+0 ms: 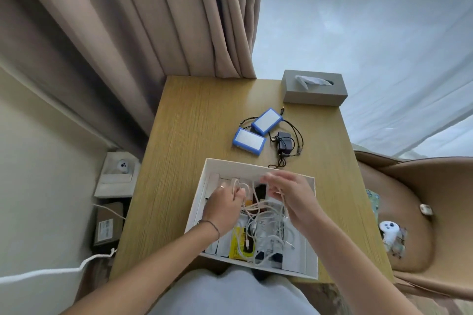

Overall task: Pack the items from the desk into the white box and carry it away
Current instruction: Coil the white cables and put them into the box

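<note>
White box (202, 188) is sitting under both hands; left hand (223, 208) and right hand (289, 195) are each pinching tangled white cables (258, 210) above it.

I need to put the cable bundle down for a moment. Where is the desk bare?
Bare desk runs down the left, between the curtain and the white box, and up to the far edge left of the tissue box. It is crowded beyond the box: two blue packs and a black adapter.
</note>
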Action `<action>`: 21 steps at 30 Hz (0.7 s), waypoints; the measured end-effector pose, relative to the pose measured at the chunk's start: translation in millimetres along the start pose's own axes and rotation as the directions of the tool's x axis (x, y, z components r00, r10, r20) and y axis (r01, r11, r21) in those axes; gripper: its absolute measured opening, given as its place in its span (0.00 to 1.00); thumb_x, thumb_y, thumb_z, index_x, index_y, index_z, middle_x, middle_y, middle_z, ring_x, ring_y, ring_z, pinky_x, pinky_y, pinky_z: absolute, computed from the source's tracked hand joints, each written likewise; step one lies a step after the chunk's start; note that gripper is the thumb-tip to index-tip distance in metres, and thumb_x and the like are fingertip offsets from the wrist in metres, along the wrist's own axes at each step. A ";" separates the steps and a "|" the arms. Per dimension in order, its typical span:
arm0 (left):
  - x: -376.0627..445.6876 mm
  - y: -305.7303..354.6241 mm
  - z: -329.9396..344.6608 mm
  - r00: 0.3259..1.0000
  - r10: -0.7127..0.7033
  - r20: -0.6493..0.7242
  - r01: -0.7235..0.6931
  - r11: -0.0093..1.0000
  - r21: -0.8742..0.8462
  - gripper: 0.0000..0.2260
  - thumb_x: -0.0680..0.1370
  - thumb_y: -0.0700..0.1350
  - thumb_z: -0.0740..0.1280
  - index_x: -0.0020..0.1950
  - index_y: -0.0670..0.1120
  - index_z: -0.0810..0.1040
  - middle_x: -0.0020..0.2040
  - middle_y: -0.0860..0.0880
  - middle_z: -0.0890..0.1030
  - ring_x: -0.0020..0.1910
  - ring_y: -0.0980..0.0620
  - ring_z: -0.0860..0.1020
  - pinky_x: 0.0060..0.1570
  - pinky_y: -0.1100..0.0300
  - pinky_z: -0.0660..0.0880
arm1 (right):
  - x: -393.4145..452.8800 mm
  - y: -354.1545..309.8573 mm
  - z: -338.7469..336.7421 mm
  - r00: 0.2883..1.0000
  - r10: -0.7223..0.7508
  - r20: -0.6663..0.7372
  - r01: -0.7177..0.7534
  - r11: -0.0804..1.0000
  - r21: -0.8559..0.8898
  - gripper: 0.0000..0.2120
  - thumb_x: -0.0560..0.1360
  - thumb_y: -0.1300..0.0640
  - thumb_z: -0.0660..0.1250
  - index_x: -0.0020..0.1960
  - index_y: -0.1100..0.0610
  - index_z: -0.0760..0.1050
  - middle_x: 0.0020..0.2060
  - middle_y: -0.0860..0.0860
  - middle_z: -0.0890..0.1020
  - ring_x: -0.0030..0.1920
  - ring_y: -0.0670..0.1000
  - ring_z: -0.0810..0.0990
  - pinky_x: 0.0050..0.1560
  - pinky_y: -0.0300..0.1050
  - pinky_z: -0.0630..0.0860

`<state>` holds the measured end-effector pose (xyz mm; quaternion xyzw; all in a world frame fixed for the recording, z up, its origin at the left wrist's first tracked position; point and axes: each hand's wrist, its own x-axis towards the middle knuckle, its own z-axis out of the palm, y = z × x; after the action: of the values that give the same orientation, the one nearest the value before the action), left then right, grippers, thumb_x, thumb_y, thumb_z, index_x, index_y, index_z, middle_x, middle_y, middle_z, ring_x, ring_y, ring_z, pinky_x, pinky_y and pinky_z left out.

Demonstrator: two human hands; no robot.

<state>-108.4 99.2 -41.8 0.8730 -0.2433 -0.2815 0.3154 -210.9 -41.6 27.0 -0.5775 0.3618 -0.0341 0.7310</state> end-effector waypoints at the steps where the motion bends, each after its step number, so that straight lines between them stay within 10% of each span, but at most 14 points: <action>1: -0.9 -3.0 1.6 0.999 0.015 0.048 -0.020 0.995 0.102 0.17 0.83 0.55 0.56 0.40 0.47 0.72 0.39 0.47 0.75 0.39 0.47 0.76 0.39 0.51 0.73 | 1.6 9.0 1.8 0.999 -0.014 -0.030 0.010 0.993 -0.119 0.07 0.78 0.56 0.71 0.45 0.55 0.86 0.44 0.50 0.88 0.47 0.50 0.83 0.52 0.48 0.77; 8: -8.3 -9.8 7.4 0.960 0.036 0.278 -0.176 0.850 0.496 0.12 0.81 0.58 0.59 0.57 0.52 0.72 0.48 0.47 0.82 0.48 0.45 0.79 0.40 0.55 0.70 | 21.6 57.0 9.6 0.981 -0.167 -0.099 0.034 0.650 -0.759 0.06 0.75 0.48 0.74 0.42 0.47 0.86 0.24 0.43 0.80 0.22 0.41 0.74 0.25 0.38 0.69; 14: -13.9 -14.1 8.2 0.959 0.092 0.267 -0.239 0.771 0.590 0.25 0.78 0.57 0.65 0.72 0.52 0.62 0.59 0.47 0.78 0.57 0.43 0.78 0.43 0.52 0.70 | 34.7 71.9 13.0 0.984 -0.176 0.029 0.081 0.297 -0.951 0.08 0.78 0.50 0.70 0.43 0.50 0.85 0.33 0.46 0.84 0.35 0.49 0.80 0.36 0.45 0.80; 21: -8.1 -11.1 -8.6 0.922 0.125 0.366 -0.358 0.637 0.683 0.15 0.82 0.53 0.58 0.65 0.49 0.74 0.58 0.46 0.79 0.57 0.45 0.77 0.51 0.50 0.74 | 48.7 78.2 15.1 0.995 -0.072 0.066 0.082 0.249 -0.965 0.09 0.78 0.55 0.66 0.44 0.53 0.85 0.37 0.51 0.85 0.38 0.55 0.82 0.39 0.47 0.81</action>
<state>-106.0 115.3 -41.1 0.8337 -0.4945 -0.2360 -0.0682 -195.3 -26.1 -63.8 -0.9207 0.2756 0.1608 0.2248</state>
